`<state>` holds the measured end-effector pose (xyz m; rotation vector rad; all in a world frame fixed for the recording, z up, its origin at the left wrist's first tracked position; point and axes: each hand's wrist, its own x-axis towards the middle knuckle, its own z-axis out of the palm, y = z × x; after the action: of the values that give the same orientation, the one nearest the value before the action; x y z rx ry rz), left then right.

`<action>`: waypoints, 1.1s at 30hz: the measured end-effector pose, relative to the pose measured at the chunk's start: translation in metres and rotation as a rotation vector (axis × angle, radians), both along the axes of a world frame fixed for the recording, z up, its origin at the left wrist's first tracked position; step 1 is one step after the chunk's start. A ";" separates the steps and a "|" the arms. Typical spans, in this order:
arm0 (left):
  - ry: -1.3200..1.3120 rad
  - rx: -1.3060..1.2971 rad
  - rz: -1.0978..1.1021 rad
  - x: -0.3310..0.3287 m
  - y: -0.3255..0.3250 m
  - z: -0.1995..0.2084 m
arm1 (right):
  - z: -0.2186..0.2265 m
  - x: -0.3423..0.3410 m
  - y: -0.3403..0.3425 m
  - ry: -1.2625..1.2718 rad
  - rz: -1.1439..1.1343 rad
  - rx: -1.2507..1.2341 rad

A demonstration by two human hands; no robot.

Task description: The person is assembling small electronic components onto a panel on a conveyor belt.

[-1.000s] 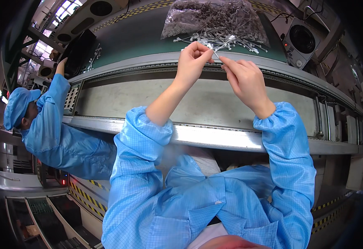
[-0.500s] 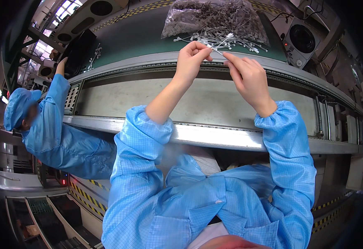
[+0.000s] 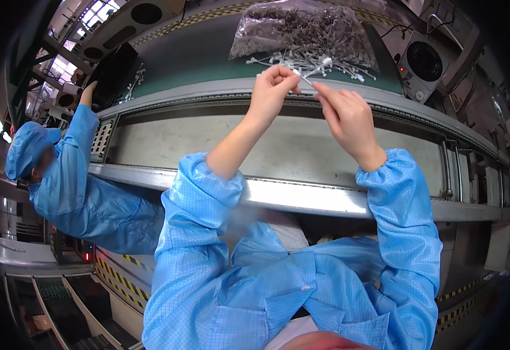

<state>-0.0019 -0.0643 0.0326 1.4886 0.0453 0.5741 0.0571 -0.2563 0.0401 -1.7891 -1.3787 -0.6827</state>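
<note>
Over the far rail of the conveyor, my left hand [image 3: 269, 93] pinches a thin white cable [image 3: 306, 80] between thumb and fingertips. My right hand [image 3: 350, 116] has its thumb and forefinger closed at the cable's other side, a short way to the right. A blurred white connector [image 3: 325, 61] shows just above the fingers; whether it belongs to this cable I cannot tell. Just beyond my hands, white-ended cables [image 3: 354, 71] lie in a loose pile on the green belt. They spill from a clear plastic bag [image 3: 249, 38] full of similar grey-looking cables.
A metal rail [image 3: 208, 90] runs between the green belt [image 3: 194, 61] and a lower grey surface [image 3: 237, 146]. At the right stands a fan-like box [image 3: 423, 58]. To my left, a co-worker in blue [image 3: 68, 169] reaches toward the belt, near a few loose cables [image 3: 132, 81].
Both hands have come slightly down toward me, still pinching the cable. The white connector above the fingers has shifted and blurred. The co-worker looks almost unmoved.
</note>
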 end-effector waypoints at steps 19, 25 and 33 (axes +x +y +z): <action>-0.022 0.053 -0.143 -0.006 -0.003 -0.003 | -0.004 -0.001 0.002 0.067 0.036 0.008; -0.038 0.068 -0.198 -0.004 -0.004 -0.005 | -0.003 0.000 0.000 0.083 0.014 -0.016; 0.010 0.030 -0.242 -0.004 -0.007 -0.005 | -0.004 -0.001 -0.002 0.123 -0.052 -0.067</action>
<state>-0.0061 -0.0713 0.0276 1.5001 -0.1344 0.3730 0.0559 -0.2588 0.0364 -1.8927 -1.2907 -0.5491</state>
